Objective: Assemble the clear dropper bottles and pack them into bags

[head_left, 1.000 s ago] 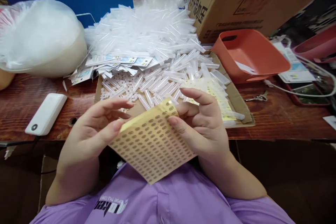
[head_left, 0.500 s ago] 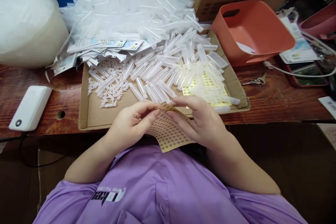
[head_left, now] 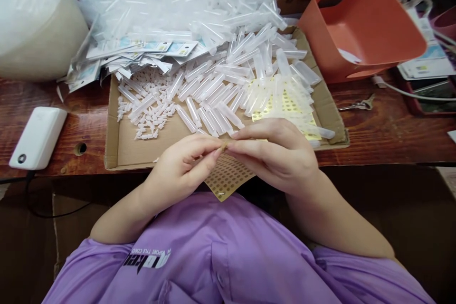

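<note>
Since the earlier frames we note the tan sheet of small round stickers (head_left: 228, 178) has come down from chest height, face towards the camera, to the near edge of the tray; it is now mostly hidden under the hands, with only its lower corner showing above the purple shirt (head_left: 213, 256).

Left hand (head_left: 181, 166): fingers curled, thumb and forefinger pinched at the sheet's top edge. Right hand (head_left: 281, 154): likewise closed, fingertips meeting the left hand's at the same spot — both grip the sheet there. Whether a single sticker is already lifted between the fingertips we cannot tell; the contact point is too small to resolve.

Judgement: the shift from holding the sheet flat to pinching at one edge suggests that the work in hand is picking at a sticker, not reading the sheet.

Surroundings:
- Shallow brown cardboard tray (head_left: 121, 149) on the dark wooden table (head_left: 384, 133), just beyond the hands.
- In the tray, clear plastic tubes (head_left: 213, 99) lying loose, small white caps (head_left: 149, 116) to the left, and a yellow sticker sheet (head_left: 285, 107) partly under tubes to the right.
- Behind — a large heap of the same tubes, with printed cards (head_left: 142, 54) beneath its front edge.
- White power bank (head_left: 37, 137) at left; orange plastic basket (head_left: 363, 28) at right, well apart from the hands.
</note>
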Demonstrator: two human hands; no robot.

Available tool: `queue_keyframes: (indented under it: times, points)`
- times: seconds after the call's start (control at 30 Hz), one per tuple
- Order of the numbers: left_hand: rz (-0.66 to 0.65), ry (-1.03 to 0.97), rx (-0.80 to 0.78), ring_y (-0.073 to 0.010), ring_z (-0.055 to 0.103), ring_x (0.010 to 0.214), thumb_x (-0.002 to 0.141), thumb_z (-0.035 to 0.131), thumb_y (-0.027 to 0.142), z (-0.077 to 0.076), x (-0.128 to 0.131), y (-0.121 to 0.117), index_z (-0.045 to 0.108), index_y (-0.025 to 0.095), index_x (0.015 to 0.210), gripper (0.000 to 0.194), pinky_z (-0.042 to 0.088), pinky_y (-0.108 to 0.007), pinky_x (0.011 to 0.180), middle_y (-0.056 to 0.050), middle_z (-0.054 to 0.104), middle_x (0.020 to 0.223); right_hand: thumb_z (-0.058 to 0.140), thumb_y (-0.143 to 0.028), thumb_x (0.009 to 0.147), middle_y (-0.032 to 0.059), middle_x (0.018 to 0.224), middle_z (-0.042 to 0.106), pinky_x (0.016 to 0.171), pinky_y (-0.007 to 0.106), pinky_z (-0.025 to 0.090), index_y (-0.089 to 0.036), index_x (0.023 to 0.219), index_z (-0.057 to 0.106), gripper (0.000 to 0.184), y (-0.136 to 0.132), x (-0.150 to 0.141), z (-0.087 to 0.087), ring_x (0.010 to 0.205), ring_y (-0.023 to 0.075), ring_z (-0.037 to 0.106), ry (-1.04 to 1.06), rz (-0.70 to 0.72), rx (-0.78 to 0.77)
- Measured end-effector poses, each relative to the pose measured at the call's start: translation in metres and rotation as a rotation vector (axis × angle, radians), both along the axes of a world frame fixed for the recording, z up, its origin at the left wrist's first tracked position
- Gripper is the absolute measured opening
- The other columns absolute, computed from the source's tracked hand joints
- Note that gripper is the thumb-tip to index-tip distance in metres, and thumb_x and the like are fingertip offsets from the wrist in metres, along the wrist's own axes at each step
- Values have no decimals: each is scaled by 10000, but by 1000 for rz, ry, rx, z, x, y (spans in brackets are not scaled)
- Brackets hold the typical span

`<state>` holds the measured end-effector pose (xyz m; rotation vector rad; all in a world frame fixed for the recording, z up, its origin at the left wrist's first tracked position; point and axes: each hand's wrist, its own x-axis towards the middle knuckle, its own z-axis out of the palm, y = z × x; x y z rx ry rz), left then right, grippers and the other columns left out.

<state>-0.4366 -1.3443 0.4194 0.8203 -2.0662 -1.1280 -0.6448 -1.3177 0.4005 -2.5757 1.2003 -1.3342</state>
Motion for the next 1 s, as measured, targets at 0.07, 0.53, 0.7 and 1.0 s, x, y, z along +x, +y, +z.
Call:
queue_keyframes:
  times: [0.07, 0.53, 0.7, 1.0]
  points:
    - [-11, -13, -66, -129, 697, 918, 914, 581, 127, 1, 1, 1, 711, 191, 994, 166, 562, -228, 856, -50, 746, 988, 679, -212, 874, 28, 928, 718, 775, 301, 565, -260, 1017, 672, 151, 0, 2, 1, 845, 153, 680, -46, 12, 30]
    - [-62, -129, -528, -179, 720, 897, 870, 594, 105, -1, 5, 3, 675, 115, 1013, 165, 592, -263, 812, -127, 741, 1020, 689, -203, 863, 21, 958, 706, 828, 309, 588, -265, 922, 679, 86, 0, -1, 5, 898, 152, 686, -128, 116, 178]
    - [-41, -119, -510, -167, 718, 883, 880, 585, 111, -2, 5, 2, 673, 129, 999, 149, 591, -255, 827, -114, 743, 989, 696, -196, 855, 35, 998, 711, 898, 330, 581, -256, 952, 679, 116, 0, 1, -1, 967, 167, 687, -154, 120, 149]
    - [35, -64, -416, -158, 718, 853, 858, 606, 89, 0, 5, 5, 706, 99, 926, 121, 583, -227, 826, -124, 745, 936, 689, -185, 855, 26, 1058, 724, 958, 379, 574, -274, 997, 685, 167, 2, 7, -9, 1086, 206, 678, -180, 81, 112]
